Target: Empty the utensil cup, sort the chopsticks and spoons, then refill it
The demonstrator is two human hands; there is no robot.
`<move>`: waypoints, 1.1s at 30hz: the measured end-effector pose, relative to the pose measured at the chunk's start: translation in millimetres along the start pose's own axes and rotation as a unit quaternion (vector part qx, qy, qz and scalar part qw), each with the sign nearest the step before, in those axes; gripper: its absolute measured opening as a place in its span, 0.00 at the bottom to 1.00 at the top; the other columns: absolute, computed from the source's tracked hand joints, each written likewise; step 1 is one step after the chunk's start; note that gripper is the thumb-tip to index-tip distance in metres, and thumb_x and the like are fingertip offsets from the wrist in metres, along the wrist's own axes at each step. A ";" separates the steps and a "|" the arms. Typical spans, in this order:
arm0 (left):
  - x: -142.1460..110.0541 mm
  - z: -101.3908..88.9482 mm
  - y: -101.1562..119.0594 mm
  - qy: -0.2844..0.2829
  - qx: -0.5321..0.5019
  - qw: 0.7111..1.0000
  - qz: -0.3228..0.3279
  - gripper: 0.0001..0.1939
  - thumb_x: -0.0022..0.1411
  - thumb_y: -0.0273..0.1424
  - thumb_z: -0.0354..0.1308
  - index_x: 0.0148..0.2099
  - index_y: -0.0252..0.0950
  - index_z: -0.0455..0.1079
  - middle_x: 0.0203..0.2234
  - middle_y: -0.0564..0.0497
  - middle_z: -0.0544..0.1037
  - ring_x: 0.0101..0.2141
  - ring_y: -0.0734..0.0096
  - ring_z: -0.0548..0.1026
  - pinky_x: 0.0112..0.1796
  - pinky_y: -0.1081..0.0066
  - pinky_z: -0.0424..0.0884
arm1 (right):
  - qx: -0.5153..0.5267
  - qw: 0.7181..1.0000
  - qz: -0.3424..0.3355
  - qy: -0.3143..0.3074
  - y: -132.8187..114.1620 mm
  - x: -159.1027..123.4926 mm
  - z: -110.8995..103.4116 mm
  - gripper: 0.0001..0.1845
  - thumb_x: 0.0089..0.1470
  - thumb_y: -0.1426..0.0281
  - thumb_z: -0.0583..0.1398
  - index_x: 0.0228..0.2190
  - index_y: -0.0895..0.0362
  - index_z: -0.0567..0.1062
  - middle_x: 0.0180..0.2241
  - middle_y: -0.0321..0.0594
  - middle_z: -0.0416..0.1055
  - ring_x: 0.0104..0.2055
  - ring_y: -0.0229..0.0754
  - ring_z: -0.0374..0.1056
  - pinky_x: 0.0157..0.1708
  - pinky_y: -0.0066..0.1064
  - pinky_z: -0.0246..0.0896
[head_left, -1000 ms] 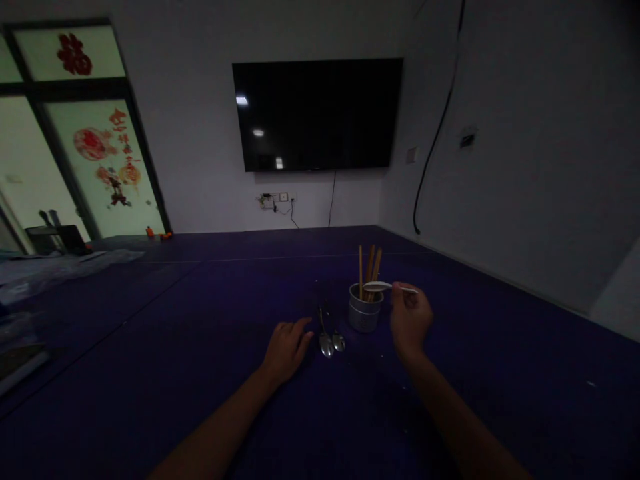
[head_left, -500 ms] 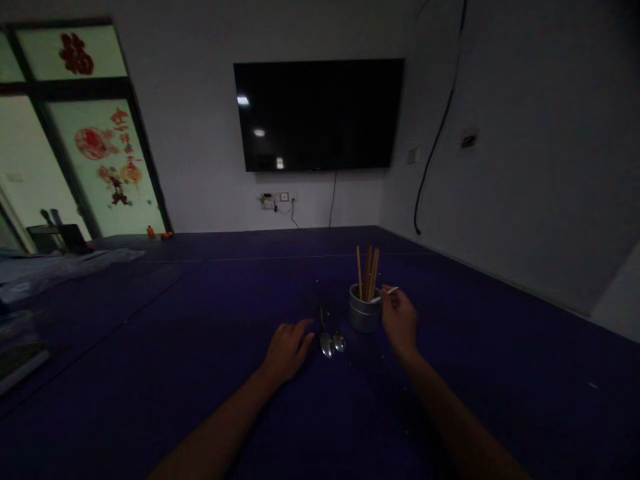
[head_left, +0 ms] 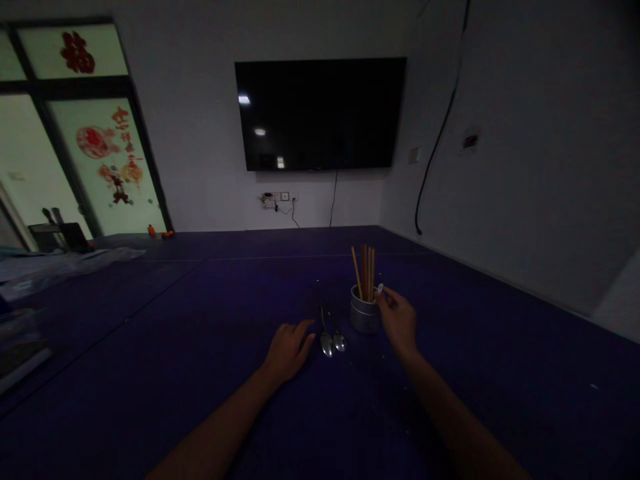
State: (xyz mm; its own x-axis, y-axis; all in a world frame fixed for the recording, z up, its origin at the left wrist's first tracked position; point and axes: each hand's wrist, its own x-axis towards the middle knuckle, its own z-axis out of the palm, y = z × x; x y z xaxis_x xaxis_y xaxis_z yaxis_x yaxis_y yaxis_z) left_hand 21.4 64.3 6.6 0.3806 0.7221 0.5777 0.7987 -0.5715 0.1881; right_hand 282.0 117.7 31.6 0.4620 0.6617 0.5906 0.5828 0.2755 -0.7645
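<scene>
A small metal cup (head_left: pixel 363 317) stands on the dark blue table (head_left: pixel 200 347) with several wooden chopsticks (head_left: pixel 365 273) upright in it. My right hand (head_left: pixel 399 321) is pinched on the end of a white spoon (head_left: pixel 380 290) at the cup's right rim; most of the spoon is hidden inside the cup. Two metal spoons (head_left: pixel 332 337) lie on the table just left of the cup. Beside them, my left hand (head_left: pixel 289 349) rests flat with its fingers loosely spread, holding nothing.
A black TV (head_left: pixel 320 113) hangs on the far wall above a socket and cables. A glass door with red decorations (head_left: pixel 107 160) is at the left. Cloth and dim objects (head_left: pixel 45 263) lie at the table's left edge. The right wall runs close alongside.
My right hand has moved the white spoon from level above the cup down into it, so only the handle end shows. The chopsticks shifted slightly. My left hand stayed put.
</scene>
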 end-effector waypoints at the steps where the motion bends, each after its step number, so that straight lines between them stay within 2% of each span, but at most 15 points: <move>1: -0.1 -0.1 0.0 0.001 -0.001 1.000 0.000 0.20 0.68 0.39 0.39 0.55 0.37 0.62 0.39 0.46 0.77 0.38 0.66 0.75 0.42 0.63 0.67 | 0.002 1.000 0.002 -0.001 0.5 0.0 0.6 0.29 0.49 0.51 0.53 0.42 0.61 0.76 0.26 0.40 0.69 0.27 0.40 0.62 0.30 0.32 0.55; 12: 0.4 -1.4 1.4 -0.005 0.004 1.000 0.000 0.20 0.68 0.39 0.38 0.55 0.37 0.62 0.40 0.47 0.77 0.38 0.66 0.75 0.42 0.63 0.68 | 0.031 0.999 0.034 0.026 -10.8 -3.9 -3.3 0.35 0.49 0.50 0.54 0.49 0.64 0.71 0.23 0.35 0.65 0.25 0.40 0.62 0.29 0.31 0.55; 17: 0.9 -1.2 1.0 -0.016 0.012 1.000 -0.006 0.21 0.68 0.40 0.38 0.54 0.37 0.63 0.38 0.47 0.78 0.37 0.65 0.75 0.42 0.63 0.68 | 0.046 0.996 0.030 0.066 -22.0 -7.4 -8.1 0.37 0.50 0.51 0.54 0.53 0.66 0.66 0.20 0.33 0.63 0.24 0.38 0.61 0.29 0.31 0.56; 20: 0.7 -1.7 1.8 -0.018 0.008 1.000 -0.008 0.21 0.68 0.40 0.38 0.54 0.37 0.63 0.37 0.47 0.78 0.37 0.65 0.75 0.42 0.64 0.68 | 0.050 0.994 0.013 0.095 -31.5 -11.4 -11.1 0.35 0.52 0.52 0.54 0.54 0.65 0.66 0.21 0.33 0.64 0.23 0.38 0.61 0.27 0.30 0.56; 23: 0.6 -1.6 2.4 -0.023 0.004 1.000 -0.007 0.21 0.68 0.40 0.38 0.54 0.37 0.63 0.38 0.47 0.78 0.37 0.65 0.75 0.42 0.64 0.68 | 0.020 0.995 -0.037 0.091 -40.3 -18.7 -11.7 0.31 0.54 0.54 0.52 0.52 0.62 0.68 0.21 0.34 0.66 0.22 0.37 0.61 0.25 0.29 0.56; 25: 0.6 -1.1 2.4 -0.026 0.007 1.000 -0.008 0.21 0.68 0.39 0.37 0.54 0.37 0.63 0.38 0.47 0.78 0.37 0.65 0.74 0.41 0.64 0.68 | -0.020 0.993 -0.095 0.062 -44.2 -25.8 -9.4 0.27 0.56 0.54 0.51 0.48 0.60 0.72 0.22 0.37 0.70 0.22 0.38 0.64 0.25 0.29 0.57; 27: 0.6 -0.8 2.1 -0.028 0.010 1.000 -0.008 0.21 0.68 0.40 0.37 0.54 0.38 0.63 0.38 0.47 0.78 0.37 0.64 0.74 0.41 0.64 0.68 | -0.057 0.983 -0.176 0.004 -46.6 -34.0 -4.9 0.24 0.57 0.56 0.49 0.42 0.57 0.76 0.27 0.42 0.75 0.26 0.39 0.68 0.29 0.30 0.60; 30: 0.7 -1.2 1.9 -0.029 0.007 1.000 -0.005 0.21 0.67 0.40 0.38 0.53 0.38 0.64 0.36 0.47 0.78 0.37 0.64 0.75 0.40 0.65 0.68 | -0.116 0.944 -0.270 -0.153 -50.8 -46.5 3.1 0.21 0.59 0.59 0.49 0.41 0.54 0.77 0.36 0.43 0.77 0.34 0.41 0.72 0.34 0.30 0.63; 33: 0.9 -1.9 2.1 -0.030 0.001 1.000 -0.002 0.20 0.68 0.39 0.37 0.52 0.37 0.64 0.36 0.47 0.78 0.37 0.64 0.75 0.40 0.64 0.68 | -0.204 0.888 -0.268 -0.313 -58.3 -56.8 8.1 0.19 0.59 0.59 0.50 0.43 0.52 0.75 0.38 0.42 0.77 0.38 0.43 0.73 0.35 0.30 0.62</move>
State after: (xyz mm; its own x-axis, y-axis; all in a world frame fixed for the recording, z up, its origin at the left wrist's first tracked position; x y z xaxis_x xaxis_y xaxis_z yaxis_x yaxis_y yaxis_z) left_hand 22.5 63.0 9.0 0.4054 0.7464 0.5277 0.8013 -0.5680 0.1877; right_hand 216.3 69.7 40.5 -0.3423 0.8051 0.4843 0.8595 0.4766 -0.1849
